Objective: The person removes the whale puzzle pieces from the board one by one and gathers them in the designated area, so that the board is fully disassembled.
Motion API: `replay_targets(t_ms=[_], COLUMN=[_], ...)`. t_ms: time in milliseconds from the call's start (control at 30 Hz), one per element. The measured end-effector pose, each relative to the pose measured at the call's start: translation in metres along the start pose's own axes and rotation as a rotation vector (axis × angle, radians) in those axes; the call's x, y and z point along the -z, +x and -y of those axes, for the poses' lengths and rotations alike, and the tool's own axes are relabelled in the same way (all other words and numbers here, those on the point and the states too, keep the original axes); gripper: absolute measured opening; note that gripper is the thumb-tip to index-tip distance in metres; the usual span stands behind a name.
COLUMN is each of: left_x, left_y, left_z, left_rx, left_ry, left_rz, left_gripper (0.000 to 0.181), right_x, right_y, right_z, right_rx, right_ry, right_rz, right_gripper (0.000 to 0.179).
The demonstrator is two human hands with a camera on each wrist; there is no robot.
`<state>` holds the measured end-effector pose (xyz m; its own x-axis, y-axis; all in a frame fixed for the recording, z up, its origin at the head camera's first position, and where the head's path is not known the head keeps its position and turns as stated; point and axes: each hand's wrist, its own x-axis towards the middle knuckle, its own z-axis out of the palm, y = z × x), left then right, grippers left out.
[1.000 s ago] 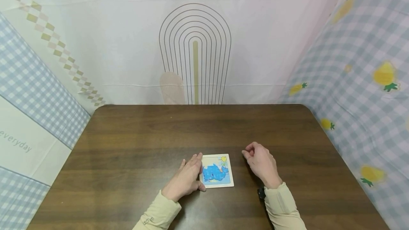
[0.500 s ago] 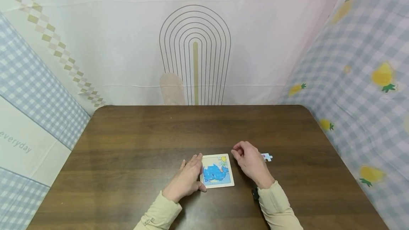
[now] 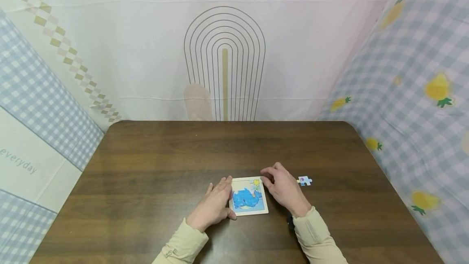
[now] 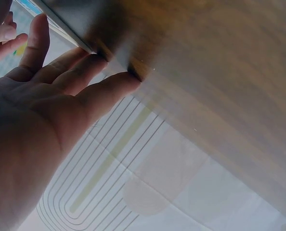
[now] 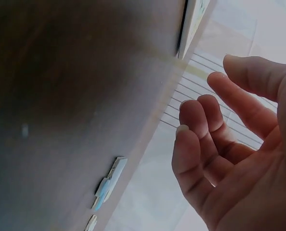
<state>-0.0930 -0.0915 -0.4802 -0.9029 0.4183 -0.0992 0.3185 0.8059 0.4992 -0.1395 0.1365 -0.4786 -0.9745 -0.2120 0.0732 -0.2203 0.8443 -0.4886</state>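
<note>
A square jigsaw puzzle (image 3: 247, 199) showing a blue whale and a yellow sun lies flat in a pale frame on the table. Along its left side lies my left hand (image 3: 214, 207), fingers extended and thumb at the near left corner; in the left wrist view the hand (image 4: 51, 91) has its fingertips down by the frame's edge. My right hand (image 3: 283, 188) is beside the far right corner of the puzzle. In the right wrist view this hand (image 5: 234, 139) has loosely bent fingers, and nothing shows between thumb and forefinger.
A loose light-blue jigsaw piece (image 3: 305, 181) lies on the brown table (image 3: 165, 154) to the right of my right hand. The right wrist view shows this loose piece (image 5: 109, 183) and part of another piece (image 5: 91, 223). Patterned cloths hang around the table.
My right hand has moved left toward the puzzle's far right corner, uncovering the loose piece on its right. My left hand and the puzzle have stayed in place.
</note>
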Motion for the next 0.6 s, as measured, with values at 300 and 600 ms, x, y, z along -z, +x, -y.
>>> replay_targets(t_ms=[300, 600], left_x=[-0.0001, -0.0002], left_y=[0.0007, 0.0012], left_z=[0.0006, 0.0002], left_rx=[0.005, 0.012], left_ry=[-0.005, -0.005], left_rz=[0.007, 0.015], left_gripper=[0.043, 0.043], right_x=[0.0000, -0.0005], right_y=[0.0000, 0.0002], right_z=[-0.0004, -0.0046], right_rx=[0.048, 0.098], right_ry=[-0.041, -0.065], right_rz=[0.008, 0.100], right_gripper=[0.020, 0.031])
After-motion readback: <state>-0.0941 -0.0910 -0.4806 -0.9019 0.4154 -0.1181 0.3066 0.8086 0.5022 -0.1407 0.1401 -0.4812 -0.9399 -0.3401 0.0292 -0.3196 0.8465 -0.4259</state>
